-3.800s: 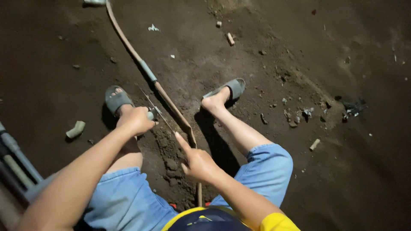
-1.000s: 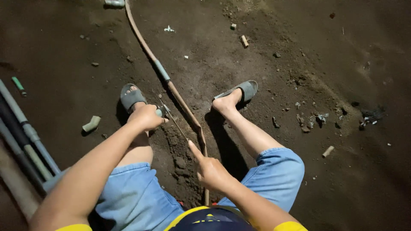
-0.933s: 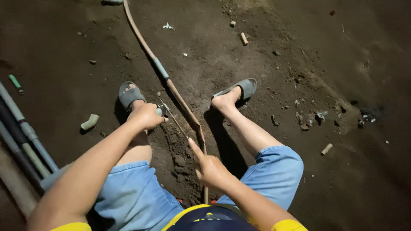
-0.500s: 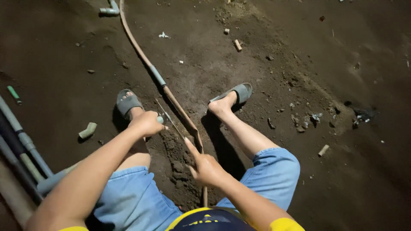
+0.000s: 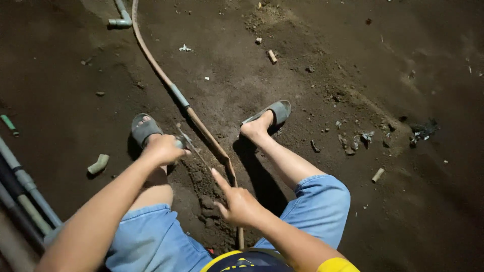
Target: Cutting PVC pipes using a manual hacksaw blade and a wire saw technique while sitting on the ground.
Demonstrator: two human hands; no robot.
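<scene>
The brown pipe [image 5: 201, 132] is laid on the dirt floor [image 5: 353, 60] between the person's two feet, its long axis running from the top left of the view, near a grey elbow fitting [image 5: 120, 19], down and to the right toward the person's lap. A grey coupling sleeve [image 5: 179, 95] is seen partway along it. The left hand [image 5: 164, 148] is closed in a fist around a thin metal tool [image 5: 194, 150], whose blade points toward the pipe; whether the blade touches it cannot be told. The right hand [image 5: 238, 204] is held half open just beside the pipe's near end, the forefinger stretched out toward the pipe and the other fingers loosely curled; nothing is gripped in it. Loosened clods of soil [image 5: 206, 189] are found between the hands. Grey sandals are worn, the left sandal [image 5: 143, 130] and the right sandal [image 5: 275, 112] being planted either side of the pipe. A bundle of long pipes [image 5: 22, 191] is laid at the left edge, with a short pale pipe offcut [image 5: 98, 164] near it.
</scene>
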